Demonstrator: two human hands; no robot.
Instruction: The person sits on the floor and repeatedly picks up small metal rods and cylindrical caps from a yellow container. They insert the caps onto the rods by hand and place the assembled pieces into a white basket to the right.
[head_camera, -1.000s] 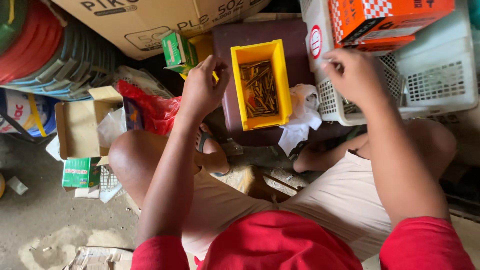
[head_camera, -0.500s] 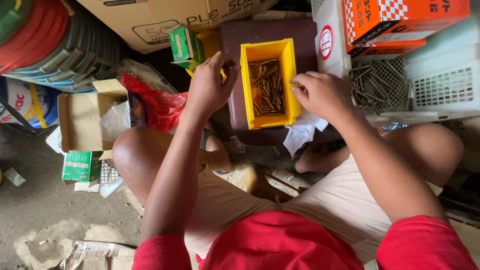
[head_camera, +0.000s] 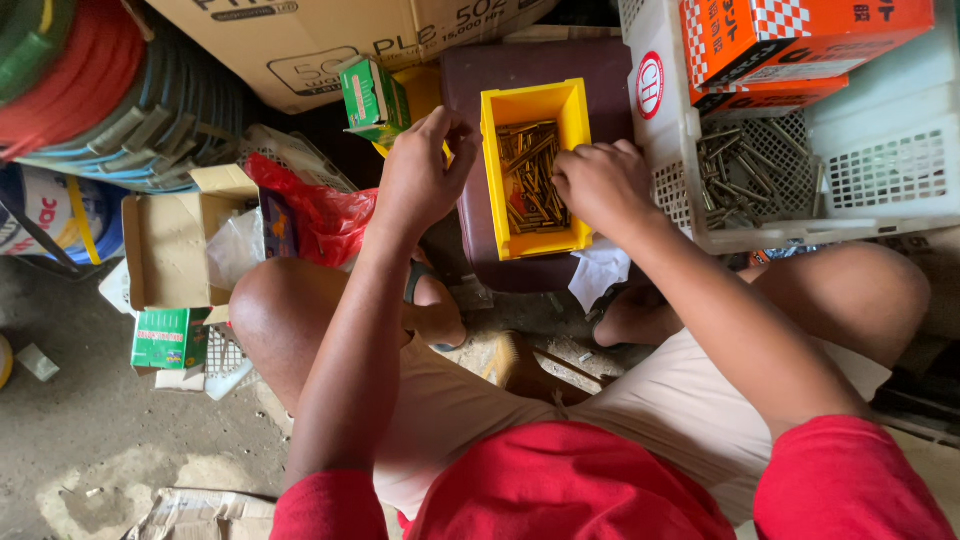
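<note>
Reaching at the yellow bin (head_camera: 533, 242) of nails (head_camera: 530, 180), our right hand (head_camera: 600, 185) curls, grip unclear; left hand (head_camera: 420, 175) pinches loosely beside; white basket (head_camera: 760, 235) right.

A maroon stool (head_camera: 540, 70) carries the yellow bin (head_camera: 532, 105) (full of screws (head_camera: 530, 170)).

Person, head view, seen from above; red short-sleeved shirt (head_camera: 560, 485), plain fabric, no visible print; sleeves end above the elbow, hemmed edges showing on both arms. Pale beige shorts (head_camera: 690, 410), thin, lightly creased, ending above the knees; both knees bare. Forearms bare, no watch, bracelet or sleeve on either; left hand (head_camera: 418, 180) and right hand (head_camera: 600, 185) bare, ungloved, no rings visible; nails short. A dark strap, apparently of a sandal (head_camera: 412, 285), shows at the left foot; other footwear cannot be made out.
</note>
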